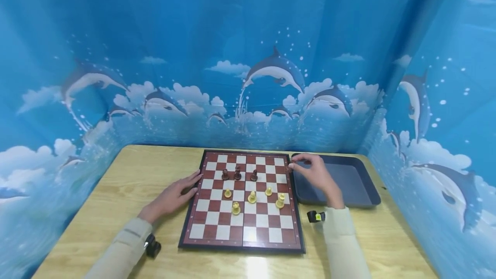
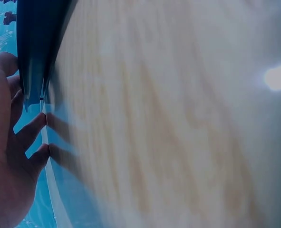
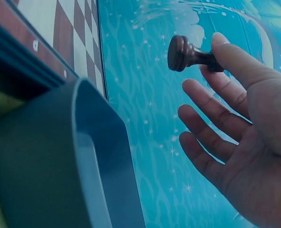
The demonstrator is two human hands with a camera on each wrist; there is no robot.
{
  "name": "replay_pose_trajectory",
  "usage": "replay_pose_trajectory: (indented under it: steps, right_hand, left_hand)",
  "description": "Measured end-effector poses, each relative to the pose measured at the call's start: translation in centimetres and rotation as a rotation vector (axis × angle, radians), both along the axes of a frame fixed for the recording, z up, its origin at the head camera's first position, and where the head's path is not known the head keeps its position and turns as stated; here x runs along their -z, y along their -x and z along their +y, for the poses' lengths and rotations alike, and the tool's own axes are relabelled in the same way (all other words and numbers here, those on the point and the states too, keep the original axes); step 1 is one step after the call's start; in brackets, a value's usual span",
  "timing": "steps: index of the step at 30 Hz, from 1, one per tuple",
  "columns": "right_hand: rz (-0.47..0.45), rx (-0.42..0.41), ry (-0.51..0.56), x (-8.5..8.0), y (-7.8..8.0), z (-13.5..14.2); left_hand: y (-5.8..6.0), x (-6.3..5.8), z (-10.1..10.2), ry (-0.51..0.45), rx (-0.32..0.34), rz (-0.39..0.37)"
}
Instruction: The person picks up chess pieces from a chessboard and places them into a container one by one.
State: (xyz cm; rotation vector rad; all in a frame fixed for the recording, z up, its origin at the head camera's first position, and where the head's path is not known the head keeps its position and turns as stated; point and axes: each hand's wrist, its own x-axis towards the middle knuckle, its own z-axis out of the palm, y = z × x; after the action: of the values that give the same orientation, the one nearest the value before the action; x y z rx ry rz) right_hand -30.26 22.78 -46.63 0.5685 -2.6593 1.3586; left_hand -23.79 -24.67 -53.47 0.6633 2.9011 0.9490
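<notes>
In the head view my right hand (image 1: 318, 176) is over the board's right edge and the near side of the tray. Its thumb and index finger pinch a dark brown chess piece (image 3: 190, 53) by its narrow end, base pointing away, while the other fingers are spread. My left hand (image 1: 170, 198) lies at the left edge of the chessboard (image 1: 261, 235), fingertips right at its rim and fingers extended. On the squares stand three dark pieces, including a taller one (image 1: 237, 174), and several pale yellow pieces, among them a rook-like one (image 1: 280, 201).
A dark grey rectangular tray (image 1: 342, 203) sits on the wooden table (image 1: 143, 167), close against the board's right side. Behind and beside the table hangs a blue curtain (image 1: 217, 33) printed with dolphins. Both wrists wear small black cameras.
</notes>
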Motion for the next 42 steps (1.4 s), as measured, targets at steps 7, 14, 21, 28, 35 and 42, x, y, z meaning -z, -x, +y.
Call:
replay_pose_trajectory:
  steps: [7, 14, 21, 28, 35, 42]
  right_hand:
    - [-0.015, 0.015, -0.012, 0.4, 0.1, 1.3]
    - [-0.011, 0.049, -0.026, 0.6, 0.3, 2.6]
    - [-0.018, 0.077, -0.052, 0.9, 0.5, 3.6]
    - [-0.029, 0.104, -0.072, 1.2, 0.7, 4.2]
    - [-0.059, 0.121, -0.113, 1.9, 0.8, 4.6]
    - [-0.061, 0.132, -0.141, 2.4, 1.0, 4.6]
  left_hand:
    - [-0.1, 0.0, -0.2, 0.020, -0.002, 0.006]
    - [0.1, 0.1, 0.0, 0.026, 0.000, 0.005]
    - [-0.2, -0.1, 0.1, 0.020, -0.017, -0.007]
    - [-0.1, -0.1, 0.0, 0.027, -0.009, -0.010]
    - [0.1, -0.2, 0.1, 0.025, -0.005, -0.030]
    - [0.0, -0.3, 0.0, 0.021, -0.004, -0.031]
